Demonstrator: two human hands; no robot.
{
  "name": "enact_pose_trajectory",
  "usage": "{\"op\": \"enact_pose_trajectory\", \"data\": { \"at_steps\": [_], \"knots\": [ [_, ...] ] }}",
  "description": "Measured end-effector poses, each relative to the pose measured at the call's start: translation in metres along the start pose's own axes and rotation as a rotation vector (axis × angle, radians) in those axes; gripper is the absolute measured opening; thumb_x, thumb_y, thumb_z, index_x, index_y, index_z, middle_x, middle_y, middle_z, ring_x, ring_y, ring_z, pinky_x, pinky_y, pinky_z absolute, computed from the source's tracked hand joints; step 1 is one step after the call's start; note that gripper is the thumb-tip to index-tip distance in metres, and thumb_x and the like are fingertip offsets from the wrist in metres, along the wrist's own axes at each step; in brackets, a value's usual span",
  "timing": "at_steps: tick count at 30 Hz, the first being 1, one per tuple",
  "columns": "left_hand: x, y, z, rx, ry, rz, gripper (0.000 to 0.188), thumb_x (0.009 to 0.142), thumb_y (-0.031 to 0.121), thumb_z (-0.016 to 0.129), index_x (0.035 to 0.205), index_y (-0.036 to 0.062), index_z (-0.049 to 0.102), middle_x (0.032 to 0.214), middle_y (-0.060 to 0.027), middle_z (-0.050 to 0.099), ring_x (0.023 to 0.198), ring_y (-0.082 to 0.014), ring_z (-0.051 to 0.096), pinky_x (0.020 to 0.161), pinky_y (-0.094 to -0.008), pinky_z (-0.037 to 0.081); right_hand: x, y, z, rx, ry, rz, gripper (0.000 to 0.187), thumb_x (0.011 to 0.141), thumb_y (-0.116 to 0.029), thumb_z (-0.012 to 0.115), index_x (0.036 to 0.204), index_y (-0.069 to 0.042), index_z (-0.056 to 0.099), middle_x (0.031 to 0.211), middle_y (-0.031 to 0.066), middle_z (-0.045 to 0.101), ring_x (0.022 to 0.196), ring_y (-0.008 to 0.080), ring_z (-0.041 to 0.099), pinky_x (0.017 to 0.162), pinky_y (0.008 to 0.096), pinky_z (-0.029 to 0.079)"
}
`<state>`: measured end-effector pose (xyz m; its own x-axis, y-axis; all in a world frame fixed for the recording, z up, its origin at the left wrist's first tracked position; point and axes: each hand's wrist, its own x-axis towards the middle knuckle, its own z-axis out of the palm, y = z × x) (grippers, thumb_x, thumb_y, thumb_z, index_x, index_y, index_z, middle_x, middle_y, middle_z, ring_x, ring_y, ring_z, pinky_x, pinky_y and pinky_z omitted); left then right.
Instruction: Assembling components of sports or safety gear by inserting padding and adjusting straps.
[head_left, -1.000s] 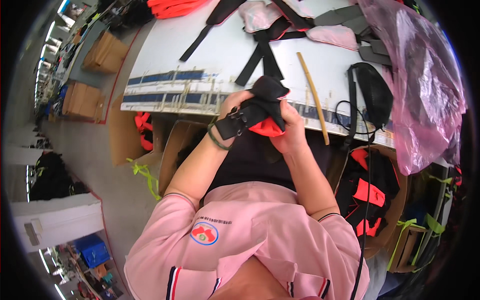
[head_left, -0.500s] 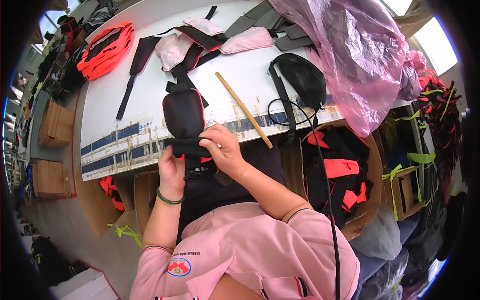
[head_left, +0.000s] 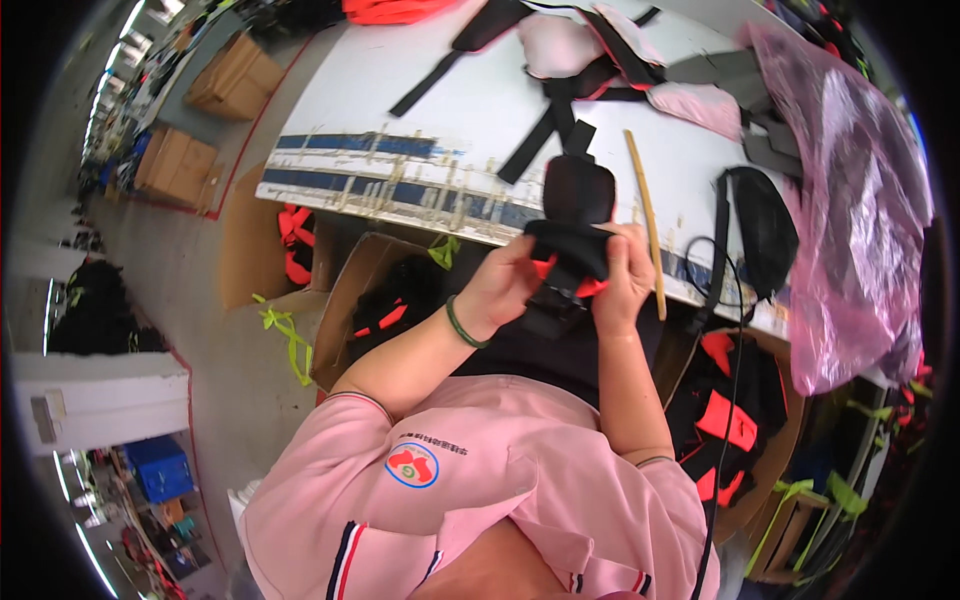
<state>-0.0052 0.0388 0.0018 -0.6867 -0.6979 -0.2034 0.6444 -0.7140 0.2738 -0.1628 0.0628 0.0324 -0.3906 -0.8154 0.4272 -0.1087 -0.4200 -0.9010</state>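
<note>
A black padded piece with thin red edging [head_left: 578, 192] lies partly over the table's front edge, its near end folded back between my hands. My left hand [head_left: 503, 285], a green bangle on its wrist, pinches the left side of the black fold. On the opposite side my right hand [head_left: 627, 272] grips the fold between thumb and fingers. Bright red material and a dark buckle-like part [head_left: 556, 298] show below the fold. To the right of my right hand lies a flat wooden stick [head_left: 645, 205]. Some fingertips are hidden by the fabric.
On the white table [head_left: 420, 150] lie black straps and pale pink pads [head_left: 553, 47]. A black pouch [head_left: 765, 232] with a thin cable and pink plastic sheeting [head_left: 850, 220] are at right. Cartons of black and red pieces [head_left: 728, 420] stand beneath the front edge.
The view has swung left, so the table and my hands appear farther right. Both hands keep hold of the padded piece, and more red shows under the fold.
</note>
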Motion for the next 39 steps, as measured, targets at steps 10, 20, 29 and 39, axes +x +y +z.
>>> {"op": "enact_pose_trajectory", "data": {
  "at_steps": [10, 20, 29, 39],
  "knots": [
    [0.010, 0.000, -0.014, 0.147, -0.438, 0.007, 0.018, 0.088, 0.019, 0.064, 0.096, 0.0037, 0.059, 0.098, -0.0054, 0.064, 0.096, -0.0176, 0.061, 0.092, -0.0343, 0.045, 0.003, 0.024, -0.026, 0.345, 0.052, 0.269, 0.033, 0.097, -0.029, 0.051, 0.098, 0.002, 0.060, 0.080, 0.0054, 0.060, 0.070, 0.0097, 0.056, 0.064, 0.0206, 0.046],
    [0.018, 0.031, -0.001, 0.170, -0.478, 0.144, 0.029, 0.095, 0.029, 0.051, 0.104, 0.0024, 0.056, 0.104, -0.0084, 0.062, 0.102, -0.0203, 0.059, 0.093, -0.0385, 0.044, 0.007, 0.010, -0.020, 1.026, -0.151, 0.652, 0.035, 0.093, -0.032, 0.055, 0.104, 0.001, 0.056, 0.101, 0.0149, 0.063, 0.094, 0.0268, 0.062, 0.089, 0.0382, 0.048],
    [0.027, 0.040, 0.017, 0.462, 0.094, 0.587, 0.016, 0.092, 0.019, 0.058, 0.081, 0.0075, 0.056, 0.076, 0.0006, 0.057, 0.066, -0.0078, 0.053, 0.065, -0.0235, 0.044, -0.002, -0.005, 0.012, 0.953, -0.402, 1.006, 0.062, 0.093, -0.054, 0.043, 0.129, -0.003, 0.044, 0.113, 0.0149, 0.060, 0.094, 0.0284, 0.063, 0.089, 0.0489, 0.048],
    [0.023, 0.056, 0.017, 1.755, 0.079, 0.983, 0.028, 0.089, 0.022, 0.062, 0.106, 0.0000, 0.059, 0.101, -0.0158, 0.057, 0.090, -0.0263, 0.057, 0.079, -0.0324, 0.046, -0.014, 0.009, 0.025, 0.442, -0.283, 0.810, 0.037, 0.084, -0.006, 0.065, 0.115, -0.003, 0.047, 0.085, 0.0098, 0.060, 0.068, 0.0190, 0.064, 0.060, 0.0325, 0.056]
  ]
}}
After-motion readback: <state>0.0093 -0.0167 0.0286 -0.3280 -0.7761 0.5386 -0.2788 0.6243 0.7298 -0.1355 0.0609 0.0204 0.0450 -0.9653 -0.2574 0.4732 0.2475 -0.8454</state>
